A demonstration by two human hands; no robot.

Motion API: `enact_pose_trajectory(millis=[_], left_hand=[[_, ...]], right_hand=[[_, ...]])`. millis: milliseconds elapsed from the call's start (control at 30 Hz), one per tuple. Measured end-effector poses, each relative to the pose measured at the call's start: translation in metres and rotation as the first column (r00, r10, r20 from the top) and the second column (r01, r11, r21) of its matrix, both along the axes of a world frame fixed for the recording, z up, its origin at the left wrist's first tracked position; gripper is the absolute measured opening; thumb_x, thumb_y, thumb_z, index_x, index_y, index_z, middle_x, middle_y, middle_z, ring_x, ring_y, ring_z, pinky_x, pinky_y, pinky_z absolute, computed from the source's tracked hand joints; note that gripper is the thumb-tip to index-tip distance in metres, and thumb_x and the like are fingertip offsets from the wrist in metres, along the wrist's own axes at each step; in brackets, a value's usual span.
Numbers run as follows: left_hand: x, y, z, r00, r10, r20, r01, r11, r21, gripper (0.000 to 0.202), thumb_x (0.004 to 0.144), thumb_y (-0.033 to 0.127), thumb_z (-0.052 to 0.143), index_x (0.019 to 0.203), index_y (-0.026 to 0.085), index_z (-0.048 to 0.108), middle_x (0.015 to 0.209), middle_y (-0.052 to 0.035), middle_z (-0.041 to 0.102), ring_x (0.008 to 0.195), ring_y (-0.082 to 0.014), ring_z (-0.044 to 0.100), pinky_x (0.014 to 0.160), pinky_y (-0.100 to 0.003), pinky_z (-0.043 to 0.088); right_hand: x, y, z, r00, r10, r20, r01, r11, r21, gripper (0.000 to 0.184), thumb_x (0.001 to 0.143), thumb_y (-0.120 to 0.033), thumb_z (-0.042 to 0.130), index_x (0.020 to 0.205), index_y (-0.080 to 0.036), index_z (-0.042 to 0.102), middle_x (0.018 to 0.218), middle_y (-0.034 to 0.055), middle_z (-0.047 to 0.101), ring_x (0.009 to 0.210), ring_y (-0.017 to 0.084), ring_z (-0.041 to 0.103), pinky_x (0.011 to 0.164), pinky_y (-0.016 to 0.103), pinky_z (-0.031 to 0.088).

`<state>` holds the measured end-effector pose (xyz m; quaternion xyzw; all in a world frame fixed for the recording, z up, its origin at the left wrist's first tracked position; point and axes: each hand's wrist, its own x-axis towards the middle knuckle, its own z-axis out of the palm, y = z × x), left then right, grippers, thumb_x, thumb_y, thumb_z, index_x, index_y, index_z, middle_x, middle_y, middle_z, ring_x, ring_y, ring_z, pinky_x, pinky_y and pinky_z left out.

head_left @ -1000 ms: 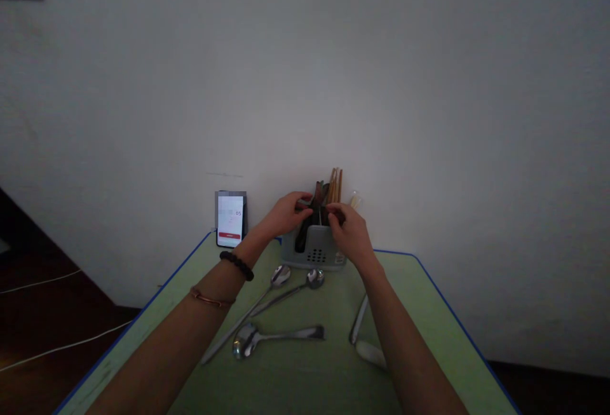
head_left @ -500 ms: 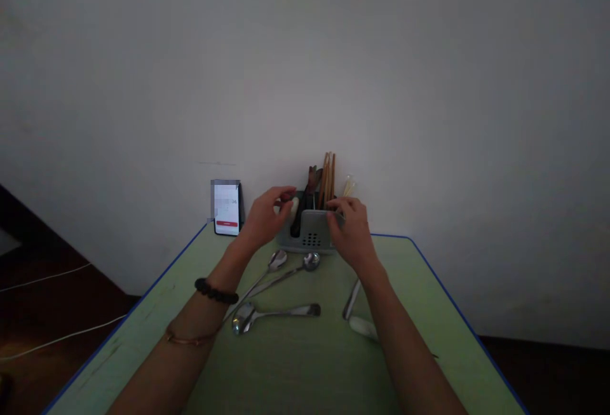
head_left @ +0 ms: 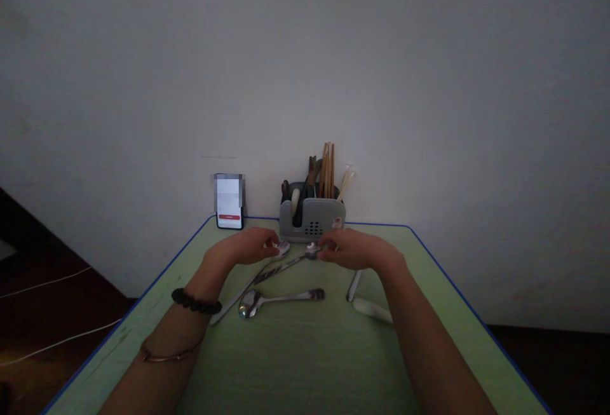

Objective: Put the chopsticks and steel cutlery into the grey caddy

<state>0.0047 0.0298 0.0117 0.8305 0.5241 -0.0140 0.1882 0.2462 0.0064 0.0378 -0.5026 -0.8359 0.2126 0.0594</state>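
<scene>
My left hand is low over the table, thumb and fingertips apart at the bowl of a long-handled metal spoon. My right hand has its thumb and forefinger parted beside the round bowl of a second metal spoon. Both spoons lie on the tabletop, their handles running toward the near left. Closer to me, another metal spoon lies crosswise. Behind the hands stands a grey cutlery holder with wooden chopsticks, dark-handled utensils and a white-handled piece inside.
Against the wall at the back left leans a phone with a lit screen. A metal handle and a white spoon-like piece, partly behind my right forearm, lie on the right. Blue edging borders the green table.
Both hands have come down from the cutlery holder to the spoon bowls on the table. The holder's front is uncovered now. The spoons appear to lie as before.
</scene>
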Motion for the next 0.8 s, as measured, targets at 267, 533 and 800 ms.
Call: enact_pose_trajectory(millis=[267, 533, 800], left_hand=[[0.008, -0.005, 0.0, 0.994, -0.019, -0.106, 0.014, 0.998, -0.054, 0.023, 0.073, 0.029, 0.06, 0.09, 0.017, 0.068, 0.096, -0.0084, 0.071, 0.084, -0.0218, 0.064, 0.066, -0.025, 0.043], [0.042, -0.023, -0.003, 0.98, -0.2, -0.009, 0.197, 0.972, -0.125, 0.023, 0.068, 0.03, 0.065, 0.089, 0.022, 0.069, 0.089, -0.0022, 0.071, 0.077, -0.0184, 0.063, 0.061, -0.023, 0.041], [0.058, -0.03, -0.012, 0.968, -0.24, -0.076, 0.225, 0.96, -0.169, 0.038, 0.064, 0.024, 0.068, 0.102, 0.02, 0.066, 0.096, -0.0048, 0.07, 0.082, -0.0212, 0.064, 0.06, -0.024, 0.041]], right_hand=[[0.002, 0.006, -0.005, 0.998, -0.028, 0.055, 0.028, 0.999, 0.016, 0.017, 0.079, -0.029, 0.061, 0.09, -0.023, 0.072, 0.087, 0.0054, 0.072, 0.074, 0.019, 0.065, 0.061, 0.025, 0.044], [0.047, 0.013, -0.012, 0.906, -0.34, 0.253, 0.359, 0.933, -0.03, 0.015, 0.07, -0.026, 0.07, 0.081, -0.015, 0.071, 0.073, 0.0083, 0.07, 0.065, 0.019, 0.065, 0.059, 0.028, 0.045], [0.054, -0.016, -0.025, 0.938, -0.119, 0.325, 0.211, 0.94, -0.266, 0.021, 0.054, -0.025, 0.079, 0.072, -0.019, 0.071, 0.061, 0.001, 0.066, 0.059, 0.018, 0.062, 0.056, 0.027, 0.044]])
